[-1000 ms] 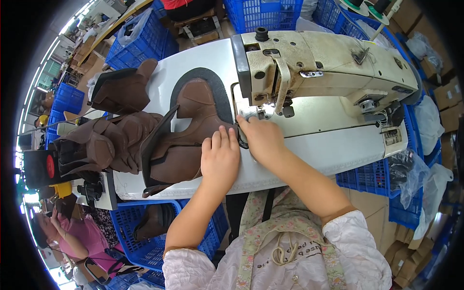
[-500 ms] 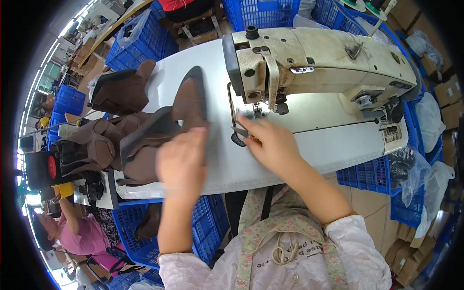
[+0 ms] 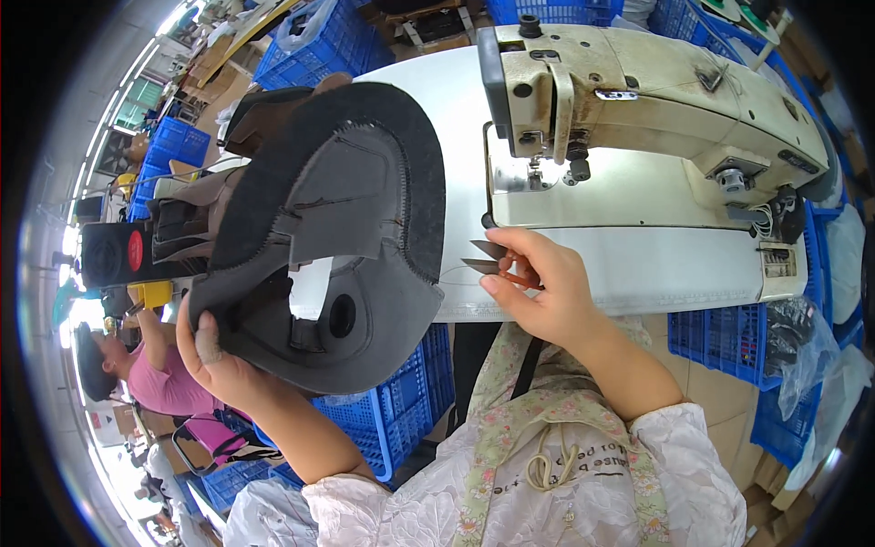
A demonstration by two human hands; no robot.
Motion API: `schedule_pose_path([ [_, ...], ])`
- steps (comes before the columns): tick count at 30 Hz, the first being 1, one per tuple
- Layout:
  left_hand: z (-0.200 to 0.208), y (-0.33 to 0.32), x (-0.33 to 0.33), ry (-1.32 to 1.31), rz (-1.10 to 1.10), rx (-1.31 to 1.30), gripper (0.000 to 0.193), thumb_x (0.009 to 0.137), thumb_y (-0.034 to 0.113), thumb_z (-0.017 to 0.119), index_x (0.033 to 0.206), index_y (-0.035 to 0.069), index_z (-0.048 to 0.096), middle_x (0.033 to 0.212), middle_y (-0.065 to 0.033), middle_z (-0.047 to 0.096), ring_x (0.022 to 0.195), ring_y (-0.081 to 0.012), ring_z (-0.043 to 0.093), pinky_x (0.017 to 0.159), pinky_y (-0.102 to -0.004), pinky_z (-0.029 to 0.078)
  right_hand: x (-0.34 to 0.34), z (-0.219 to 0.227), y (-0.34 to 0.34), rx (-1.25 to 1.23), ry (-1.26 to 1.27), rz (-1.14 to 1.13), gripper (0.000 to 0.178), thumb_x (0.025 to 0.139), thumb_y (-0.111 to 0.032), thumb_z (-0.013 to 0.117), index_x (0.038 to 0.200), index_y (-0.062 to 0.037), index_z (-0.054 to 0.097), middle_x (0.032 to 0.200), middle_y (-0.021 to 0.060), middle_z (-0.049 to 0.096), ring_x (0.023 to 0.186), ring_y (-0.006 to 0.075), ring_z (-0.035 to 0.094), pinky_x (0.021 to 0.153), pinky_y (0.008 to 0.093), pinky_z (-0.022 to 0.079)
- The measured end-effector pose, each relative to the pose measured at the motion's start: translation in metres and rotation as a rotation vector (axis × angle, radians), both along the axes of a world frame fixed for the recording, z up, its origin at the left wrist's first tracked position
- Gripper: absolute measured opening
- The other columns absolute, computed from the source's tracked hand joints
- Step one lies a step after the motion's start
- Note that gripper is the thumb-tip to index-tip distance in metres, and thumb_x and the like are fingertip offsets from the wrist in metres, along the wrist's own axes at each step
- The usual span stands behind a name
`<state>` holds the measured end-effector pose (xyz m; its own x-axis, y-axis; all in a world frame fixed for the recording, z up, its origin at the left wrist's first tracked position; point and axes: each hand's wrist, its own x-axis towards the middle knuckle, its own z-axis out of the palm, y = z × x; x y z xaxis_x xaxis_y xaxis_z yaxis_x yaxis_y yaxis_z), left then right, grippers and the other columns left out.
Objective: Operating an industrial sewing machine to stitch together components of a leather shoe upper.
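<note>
A: Grip status?
B: The left hand (image 3: 223, 360) is gripping the curved piece (image 3: 396, 296) at 10 o'clock, lining showing; the right hand (image 3: 551, 290) is holding snips (image 3: 480, 265), blades apart, centrally.
A: Progress?
B: Zigzag stitching (image 3: 404, 214) is bordering the black rim (image 3: 427, 164); remaining thread ends, cannot tell. The sewing machine (image 3: 656, 100), 1 o'clock, is holding no work.
A: Change?
B: The piece is no longer lying brown-side-up on the desk (image 3: 611, 260).

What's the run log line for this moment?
Left hand: holding edge of dark stitched piece; right hand: holding snips, blades apart; sewing machine: on white table
</note>
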<state>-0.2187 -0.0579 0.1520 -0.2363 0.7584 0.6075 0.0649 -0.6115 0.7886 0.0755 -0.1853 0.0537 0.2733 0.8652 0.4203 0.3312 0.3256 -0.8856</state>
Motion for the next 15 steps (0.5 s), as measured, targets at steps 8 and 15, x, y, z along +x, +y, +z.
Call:
schedule_pose_path([
  [8,0.01,-0.001,-0.022,-0.048,0.095,-0.016,0.036,0.091,0.007,0.061,0.123,-0.009,0.062,0.135,-0.015,0.055,0.127,-0.0249,0.052,0.11,-0.0386,0.041,0.001,-0.028,0.01,-0.145,-0.081,0.025,0.037,0.085,-0.019,0.075,0.12,-0.0085,0.066,0.085,0.0061,0.067,0.066,0.0163,0.064,0.061,0.0275,0.055],
  [15,0.007,-0.003,-0.015,-0.028,0.06,0.005,0.033,0.093,0.004,0.053,0.124,-0.008,0.059,0.118,-0.018,0.065,0.108,-0.0273,0.064,0.099,-0.0398,0.052,-0.01,-0.026,0.012,0.042,0.048,0.242,0.042,0.08,-0.017,0.081,0.119,-0.0083,0.067,0.08,0.0044,0.065,0.059,0.0119,0.054,0.055,0.0248,0.045],
])
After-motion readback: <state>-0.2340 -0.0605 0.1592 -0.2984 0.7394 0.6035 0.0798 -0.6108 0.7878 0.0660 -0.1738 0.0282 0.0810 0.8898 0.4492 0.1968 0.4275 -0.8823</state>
